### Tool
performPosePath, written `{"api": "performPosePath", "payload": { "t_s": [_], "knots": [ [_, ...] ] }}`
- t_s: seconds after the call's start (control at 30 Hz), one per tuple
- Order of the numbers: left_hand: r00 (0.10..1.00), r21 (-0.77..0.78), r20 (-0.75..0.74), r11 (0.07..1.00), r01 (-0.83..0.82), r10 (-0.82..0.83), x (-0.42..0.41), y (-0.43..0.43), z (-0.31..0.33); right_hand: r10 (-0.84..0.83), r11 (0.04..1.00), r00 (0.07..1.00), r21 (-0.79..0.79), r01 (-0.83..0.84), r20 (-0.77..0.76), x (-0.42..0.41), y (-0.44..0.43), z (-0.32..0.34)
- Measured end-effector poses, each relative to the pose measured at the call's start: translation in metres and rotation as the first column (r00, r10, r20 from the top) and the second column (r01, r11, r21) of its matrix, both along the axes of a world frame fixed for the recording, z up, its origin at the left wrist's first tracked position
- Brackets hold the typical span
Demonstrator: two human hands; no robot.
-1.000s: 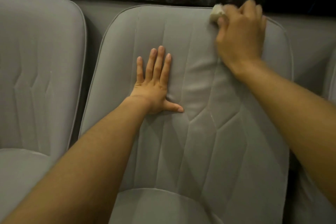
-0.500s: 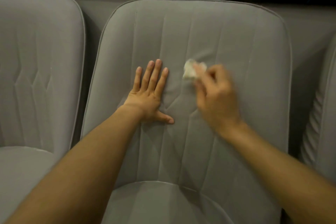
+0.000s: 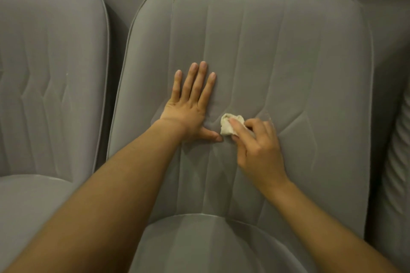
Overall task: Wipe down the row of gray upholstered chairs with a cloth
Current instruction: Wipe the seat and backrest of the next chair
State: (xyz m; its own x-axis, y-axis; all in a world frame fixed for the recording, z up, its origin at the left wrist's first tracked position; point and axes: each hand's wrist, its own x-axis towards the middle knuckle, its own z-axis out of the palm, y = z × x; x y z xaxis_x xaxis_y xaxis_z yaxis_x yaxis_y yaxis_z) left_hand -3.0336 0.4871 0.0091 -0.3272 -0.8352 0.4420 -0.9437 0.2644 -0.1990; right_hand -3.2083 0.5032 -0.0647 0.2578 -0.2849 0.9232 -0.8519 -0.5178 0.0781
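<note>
Cloth (image 3: pixel 229 127) wadded and pinched in the right grip (image 3: pixel 258 150) against the middle chair's backrest (image 3: pixel 288 62); left grip (image 3: pixel 188 109) flat, fingers straight, beside it.

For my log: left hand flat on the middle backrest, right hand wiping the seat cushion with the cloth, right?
No: the head view shows the right hand holding the cloth on that same backrest, beside the left hand.

small crumpled off-white cloth (image 3: pixel 230 127) pressed against middle gray chair backrest (image 3: pixel 288 62), stitched vertical seams
</note>
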Motion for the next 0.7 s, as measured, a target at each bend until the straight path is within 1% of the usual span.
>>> {"api": "performPosePath", "payload": {
  "t_s": [0.07, 0.1, 0.13, 0.23, 0.27, 0.33, 0.4, 0.47, 0.53, 0.57, 0.63, 0.7],
  "knots": [
    [1.0, -0.021, 0.003, 0.999, 0.024, -0.024, 0.001, 0.0, -0.002, 0.074, 0.996, 0.997, 0.051, -0.074, -0.008, 0.001, 0.007, 0.01],
    [0.999, -0.03, -0.003, 0.999, 0.045, -0.045, 0.002, 0.0, -0.003, 0.083, 0.995, 0.997, 0.052, -0.082, -0.008, 0.001, 0.008, 0.02],
    [0.998, -0.039, -0.012, 0.997, 0.066, -0.066, 0.003, 0.0, -0.004, 0.069, 0.997, 0.998, 0.027, -0.069, 0.01, -0.001, 0.009, 0.032],
    [0.995, -0.064, -0.021, 0.993, 0.099, -0.101, 0.005, 0.002, -0.012, -0.021, 0.995, 0.985, -0.093, 0.037, 0.17, -0.011, 0.002, 0.066],
    [0.994, -0.06, -0.029, 0.993, 0.105, -0.107, 0.005, 0.003, -0.016, -0.052, 0.992, 0.981, -0.105, 0.073, 0.186, -0.015, -0.001, 0.067],
    [0.993, -0.057, -0.059, 0.993, 0.099, -0.103, 0.005, 0.007, -0.031, -0.086, 0.99, 0.986, -0.095, 0.101, 0.145, -0.019, -0.003, 0.045],
    [0.992, -0.046, -0.079, 0.995, 0.09, -0.094, 0.008, 0.012, -0.049, -0.07, 0.996, 0.994, -0.041, 0.073, 0.086, -0.016, 0.004, -0.001],
    [0.993, -0.009, -0.061, 0.995, 0.099, -0.099, 0.013, 0.019, -0.063, -0.065, 0.997, 0.998, 0.032, 0.064, 0.013, -0.011, 0.018, -0.047],
    [0.994, 0.049, -0.035, 0.993, 0.105, -0.103, 0.019, 0.023, -0.075, -0.056, 0.994, 0.998, 0.095, 0.059, -0.039, -0.009, 0.031, -0.076],
    [0.995, 0.072, -0.013, 0.992, 0.103, -0.103, 0.023, 0.025, -0.082, -0.05, 0.991, 0.998, 0.12, 0.055, -0.043, -0.009, 0.036, -0.081],
    [0.992, 0.056, -0.008, 0.99, 0.127, -0.127, 0.025, 0.029, -0.093, -0.046, 0.992, 0.999, 0.118, 0.049, -0.027, -0.008, 0.041, -0.074],
    [0.989, 0.035, -0.025, 0.988, 0.15, -0.149, 0.025, 0.029, -0.099, -0.05, 0.998, 0.997, 0.051, 0.046, 0.063, -0.004, 0.039, -0.049]
  ]
}}
